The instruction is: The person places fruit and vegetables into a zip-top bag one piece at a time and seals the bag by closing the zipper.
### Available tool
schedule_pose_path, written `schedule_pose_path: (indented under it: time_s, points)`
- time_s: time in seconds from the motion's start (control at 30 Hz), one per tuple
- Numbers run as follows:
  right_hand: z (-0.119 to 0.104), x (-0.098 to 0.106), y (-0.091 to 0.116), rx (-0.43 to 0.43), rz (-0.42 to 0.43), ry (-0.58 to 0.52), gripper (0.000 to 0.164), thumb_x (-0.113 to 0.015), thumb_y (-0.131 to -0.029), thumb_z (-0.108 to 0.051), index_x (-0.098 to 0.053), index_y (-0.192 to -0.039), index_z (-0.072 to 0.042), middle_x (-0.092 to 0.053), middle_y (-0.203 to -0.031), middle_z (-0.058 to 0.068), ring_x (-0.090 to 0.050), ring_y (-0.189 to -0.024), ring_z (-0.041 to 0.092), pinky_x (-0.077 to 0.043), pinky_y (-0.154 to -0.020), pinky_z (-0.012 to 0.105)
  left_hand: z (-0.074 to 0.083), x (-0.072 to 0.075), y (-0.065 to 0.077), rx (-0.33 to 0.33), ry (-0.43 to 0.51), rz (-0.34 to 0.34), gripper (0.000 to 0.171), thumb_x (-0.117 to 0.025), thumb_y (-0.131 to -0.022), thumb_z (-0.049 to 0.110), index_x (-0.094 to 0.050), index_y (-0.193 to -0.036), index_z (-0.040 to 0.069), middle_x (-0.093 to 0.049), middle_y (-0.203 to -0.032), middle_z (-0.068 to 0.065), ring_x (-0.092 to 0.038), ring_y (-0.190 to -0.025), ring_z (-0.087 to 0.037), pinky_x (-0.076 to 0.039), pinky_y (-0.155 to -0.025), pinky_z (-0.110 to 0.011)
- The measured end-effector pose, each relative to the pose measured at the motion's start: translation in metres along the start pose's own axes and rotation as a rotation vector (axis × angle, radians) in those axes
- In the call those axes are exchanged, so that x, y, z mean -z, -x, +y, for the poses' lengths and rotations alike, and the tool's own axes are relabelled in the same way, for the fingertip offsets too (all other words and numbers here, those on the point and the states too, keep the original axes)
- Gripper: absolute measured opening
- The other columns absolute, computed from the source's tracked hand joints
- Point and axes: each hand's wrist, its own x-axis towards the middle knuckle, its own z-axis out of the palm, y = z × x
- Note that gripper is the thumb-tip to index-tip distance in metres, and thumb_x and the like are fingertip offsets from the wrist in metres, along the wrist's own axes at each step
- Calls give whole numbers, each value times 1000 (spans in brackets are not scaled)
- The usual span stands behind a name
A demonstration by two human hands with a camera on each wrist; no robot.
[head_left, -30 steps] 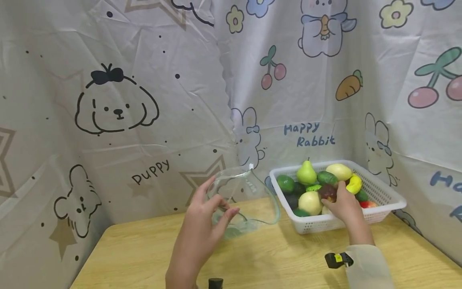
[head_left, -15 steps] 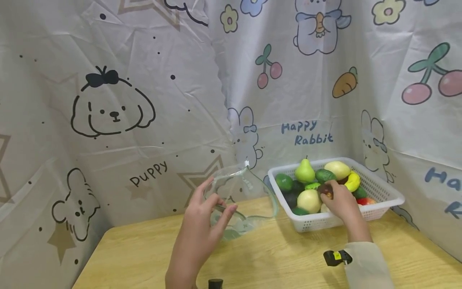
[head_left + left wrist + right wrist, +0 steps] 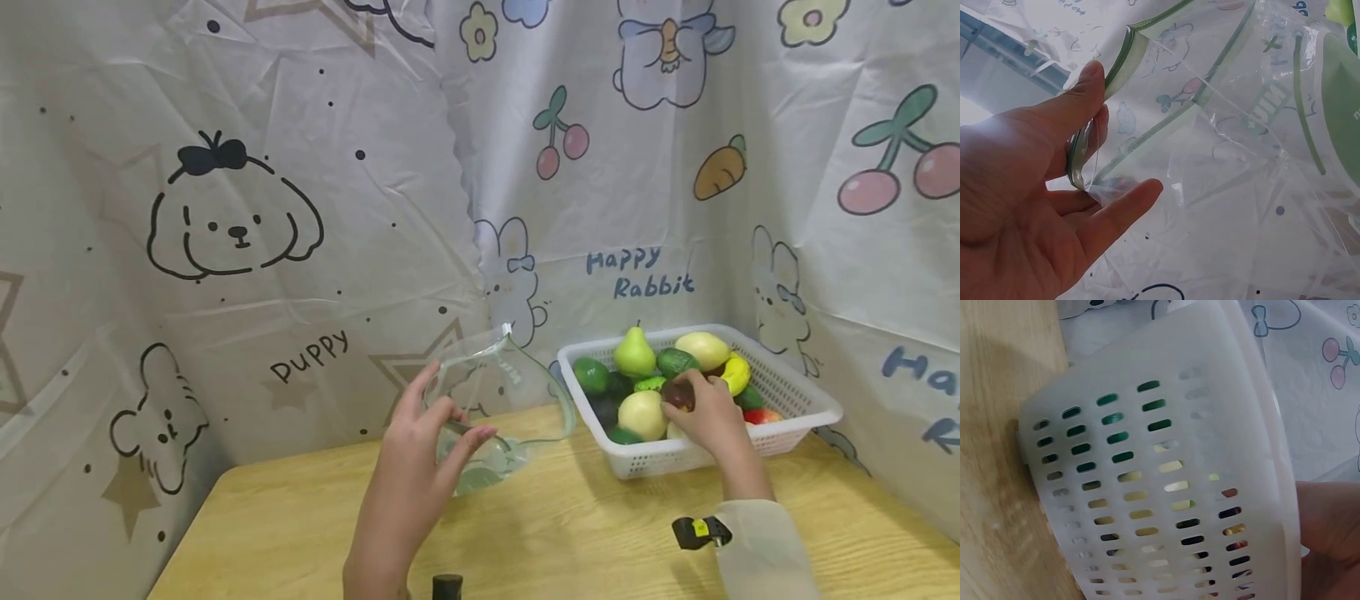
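My left hand (image 3: 416, 446) pinches the rim of a clear zip bag (image 3: 517, 383) with a green zip line, above the table's middle. In the left wrist view the bag's mouth gapes, its green zip strip (image 3: 1124, 59) lying between thumb and fingers. Over the front part of a white plastic basket (image 3: 637, 460), my right hand (image 3: 712, 417) grips a round dark red-brown fruit (image 3: 678, 395), partly hidden by the fingers. In the right wrist view the basket's slotted wall (image 3: 1141, 456) covers most of the fruit, and only part of the hand (image 3: 1329, 519) shows.
Around the dark fruit lie a green pear (image 3: 634, 353), a pale yellow round fruit (image 3: 642, 415), avocado-like green fruits (image 3: 591, 376), a curved yellow fruit (image 3: 737, 374) and a red fruit (image 3: 763, 416). A printed curtain (image 3: 360, 233) closes off the back of the wooden table (image 3: 285, 525).
My right fingers have closed further round the dark fruit, which has shifted slightly within the basket. The bag's outline has changed a little in my left hand. The head view has shifted slightly.
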Motion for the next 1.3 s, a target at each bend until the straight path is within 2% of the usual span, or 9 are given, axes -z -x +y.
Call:
schedule_pose_path:
  time_s: [0.23, 0.43, 0.57, 0.7, 0.83, 0.93, 1.03, 1.17, 1.3]
  points:
    - [-2, -2, 0, -43, 10, 16, 46, -65, -84, -20, -44, -118, 2, -55, -108, 36, -53, -97, 50, -49, -75, 64, 1, -1, 0, -4, 1, -4, 26, -66, -81, 41, -58, -76, 17, -39, -147, -18, -38, -129, -39, -42, -102, -54]
    - [-8, 3, -1, -89, -15, -7, 60, -60, -86, -26, -34, -127, 10, -49, -115, 40, -50, -102, 53, -47, -82, 67, 2, 0, 0, 6, -14, -13, 27, -65, -82, 43, -58, -76, 18, -39, -147, -17, -39, -129, -40, -43, -101, -53]
    - [-19, 14, 0, -52, 23, -102, 67, -59, -88, -29, -29, -133, 10, -46, -124, 40, -47, -109, 53, -44, -90, 69, 2, 0, -1, -2, -26, -7, 26, -65, -82, 43, -58, -76, 19, -39, -147, -16, -39, -129, -38, -44, -100, -53]
    - [-40, 24, 0, 56, 66, -241, 68, -58, -89, -35, -30, -137, 4, -45, -131, 35, -49, -110, 47, -47, -90, 66, 1, 1, -2, -5, -28, -7, 25, -65, -82, 42, -58, -76, 19, -39, -147, -15, -38, -131, -37, -44, -101, -54]
    - [-71, 35, 6, 216, 82, -389, 57, -61, -89, -33, -41, -135, -7, -52, -131, 23, -54, -110, 34, -52, -90, 56, 1, 1, -2, 7, -23, -16, 25, -65, -82, 42, -58, -76, 19, -38, -148, -15, -38, -130, -38, -44, -101, -54]
    - [-96, 44, 16, 338, 56, -509, 50, -63, -89, -26, -45, -134, -16, -55, -130, 13, -55, -110, 25, -56, -91, 35, 1, 0, -2, 10, -24, -19, 25, -65, -82, 42, -58, -76, 19, -38, -148, -15, -38, -130, -38, -44, -101, -53]
    - [-117, 49, 27, 489, -32, -579, 49, -63, -88, -16, -46, -134, -20, -57, -127, 7, -58, -106, 18, -54, -87, 21, 1, 1, -2, 5, -26, -15, 25, -65, -82, 42, -58, -76, 18, -38, -148, -16, -38, -130, -38, -43, -101, -53]
    - [-136, 46, 39, 647, -218, -545, 48, -64, -88, -18, -48, -133, -24, -61, -122, 0, -59, -100, 13, -55, -84, 34, 1, 2, -3, -6, -20, -3, 26, -65, -82, 42, -59, -76, 17, -39, -147, -16, -38, -131, -36, -42, -102, -54]
    - [-143, 35, 43, 669, -300, -422, 46, -63, -88, -33, -51, -131, -23, -63, -119, -5, -57, -100, 10, -55, -83, 44, 0, 3, -2, -4, 6, 13, 25, -65, -82, 41, -59, -78, 18, -41, -147, -15, -41, -129, -37, -43, -101, -55]
